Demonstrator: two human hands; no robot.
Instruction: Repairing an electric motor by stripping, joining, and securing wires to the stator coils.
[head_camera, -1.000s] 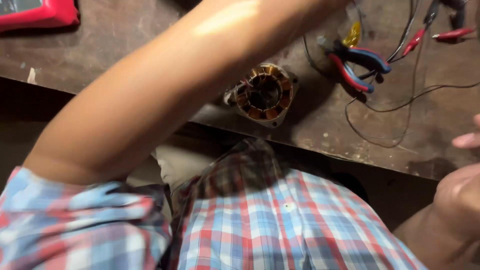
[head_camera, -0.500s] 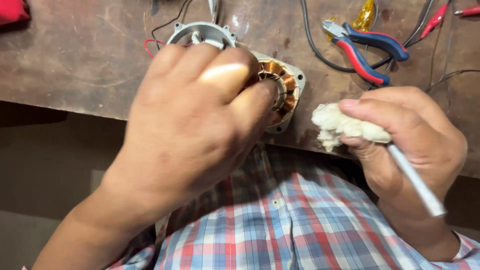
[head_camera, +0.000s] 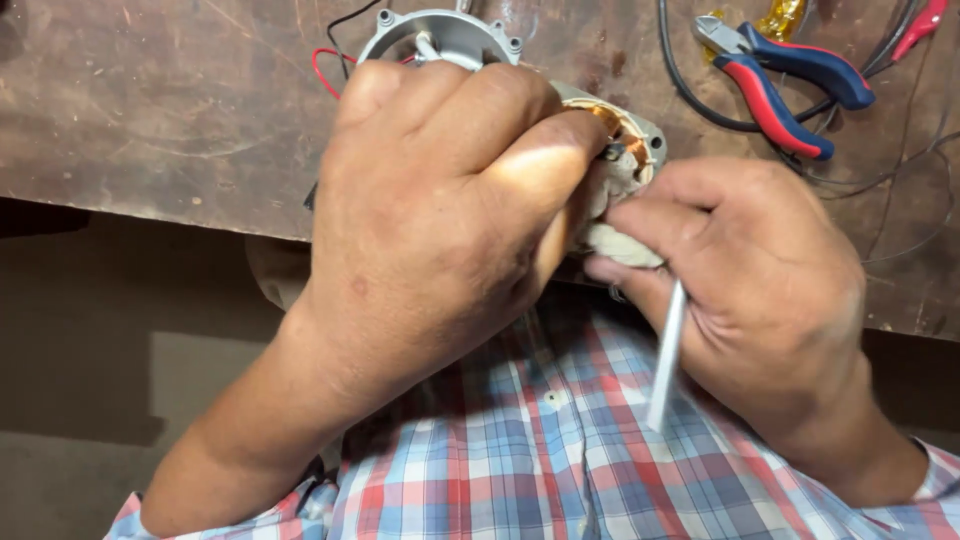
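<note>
The motor (head_camera: 630, 135), copper windings showing in a grey metal housing, sits at the near edge of the bench (head_camera: 150, 120), mostly hidden under the left hand (head_camera: 440, 210). That hand's fingers (head_camera: 470, 100) curl tightly over the top of it, thumb pressed along its near side. The right hand (head_camera: 750, 290) meets it from the right: its fingers (head_camera: 690, 190) pinch a pale wad of cloth (head_camera: 620, 245) against the motor's lower rim, touching the left thumb, and also hold a thin white rod (head_camera: 667, 355) that slants down toward the plaid shirt (head_camera: 540, 450). A round grey cover (head_camera: 440, 35) with red and black wires lies just behind the left hand. Red-and-blue pliers (head_camera: 785, 80) rest near the far right corner, well apart.
</note>
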